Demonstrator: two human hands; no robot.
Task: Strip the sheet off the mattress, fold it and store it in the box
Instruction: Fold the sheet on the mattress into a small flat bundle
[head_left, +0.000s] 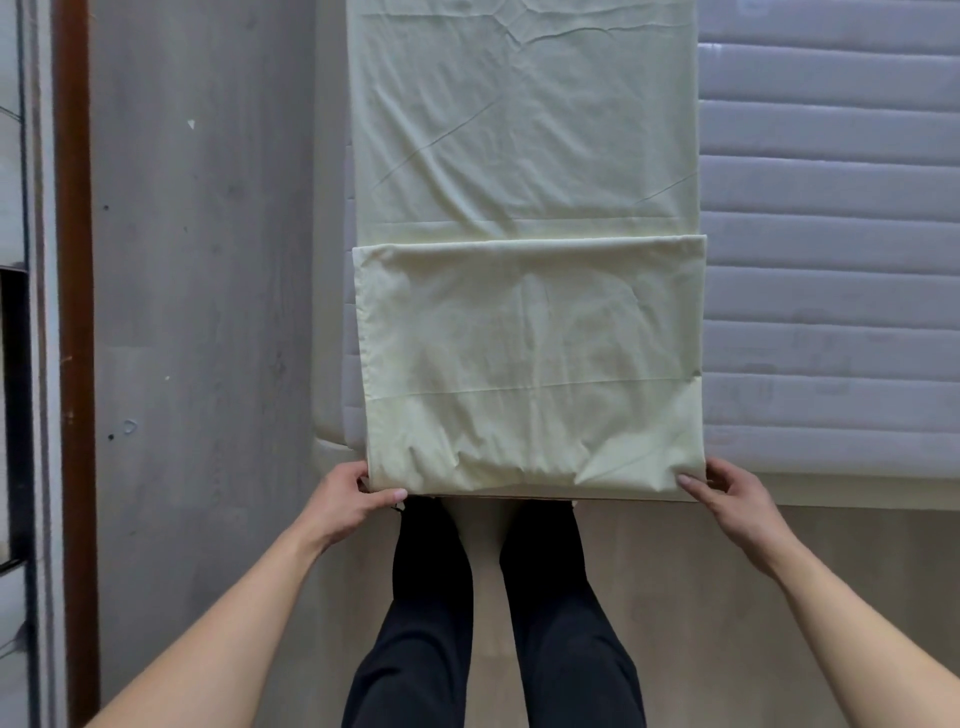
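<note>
Head view looks straight down, and the pale yellow-green sheet (524, 208) lies as a long narrow strip on the left part of the mattress (831, 260), running away toward the top of the picture. Its near end is doubled back over itself, giving a squarish top layer with a straight, crisp far edge across the strip. Cloth is thin and matte, lightly creased, with a few diagonal wrinkles farther up and small puckers fanning from the near corners. Left hand (347, 500) pinches the near left corner, thumb lying on top of the fabric and the fingers tucked beneath. Right hand (735, 491) pinches the near right corner the same way, 1 finger flat on top of the cloth, the others curled at the edge. Both hands sit at the foot edge of the bed. Bare mattress to the right is grey-lilac, padded in horizontal quilted bands. Below the fold, 2 legs in dark trousers (493, 623) stand on a pale wood-look floor (701, 597). Left of the bed, a grey mottled surface (202, 312), and a brown vertical strip (75, 260) at the far left.
</note>
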